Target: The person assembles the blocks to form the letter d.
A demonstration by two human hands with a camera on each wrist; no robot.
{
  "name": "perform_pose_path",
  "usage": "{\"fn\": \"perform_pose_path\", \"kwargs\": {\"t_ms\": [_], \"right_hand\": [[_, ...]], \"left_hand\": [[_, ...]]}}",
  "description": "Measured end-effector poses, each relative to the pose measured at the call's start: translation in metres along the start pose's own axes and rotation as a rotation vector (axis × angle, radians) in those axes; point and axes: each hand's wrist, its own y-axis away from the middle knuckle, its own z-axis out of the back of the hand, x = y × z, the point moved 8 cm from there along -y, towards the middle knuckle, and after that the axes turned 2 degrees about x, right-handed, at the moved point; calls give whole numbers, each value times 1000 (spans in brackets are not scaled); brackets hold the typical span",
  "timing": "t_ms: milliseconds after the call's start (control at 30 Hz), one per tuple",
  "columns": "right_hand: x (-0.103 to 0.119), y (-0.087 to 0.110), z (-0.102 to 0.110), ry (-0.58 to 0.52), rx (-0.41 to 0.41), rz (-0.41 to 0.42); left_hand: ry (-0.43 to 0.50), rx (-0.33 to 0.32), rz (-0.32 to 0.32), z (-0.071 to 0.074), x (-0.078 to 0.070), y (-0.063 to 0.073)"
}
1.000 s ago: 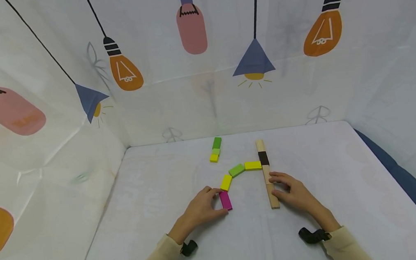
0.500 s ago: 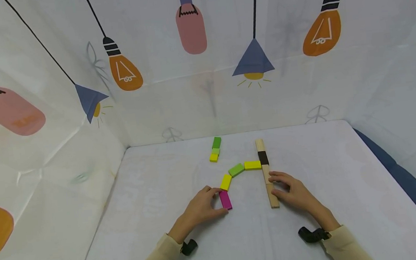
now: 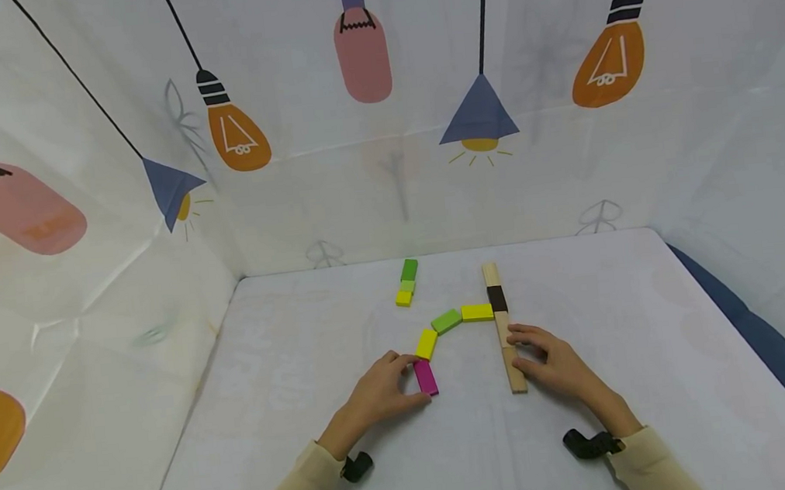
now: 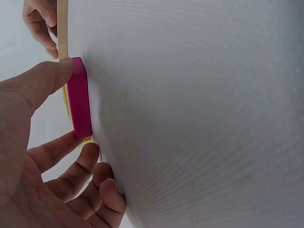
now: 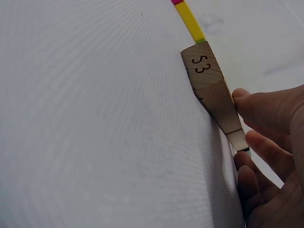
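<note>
A magenta block lies flat on the table at the near end of a curved row. My left hand pinches it end to end, thumb on the near end and index finger on the far end, as the left wrist view confirms. From there the row runs through a yellow block, a green block and another yellow block to a dark block. My right hand touches the right side of a straight line of wooden blocks, thumb and fingers on the same side. The nearest one reads "53" in the right wrist view.
Behind the curve lies a short line of a green block, a light green block and a yellow block. The white table is backed by a sheet printed with lamps.
</note>
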Motion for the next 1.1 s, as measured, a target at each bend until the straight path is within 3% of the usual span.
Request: {"fn": "perform_pose_path", "kwargs": {"t_ms": [567,800,933,1100], "right_hand": [[-2,0,1,-13,-8,4],[-1,0,1,-25,-7,4],[-3,-1,-1,-15,6,-7],[-4,-1,-1,-11,2,-4]], "left_hand": [[-11,1,19,0,0,-1],[18,39,25,1,5,-1],[36,71,38,11,12,-3],[28,47,49,33,25,-15]]}}
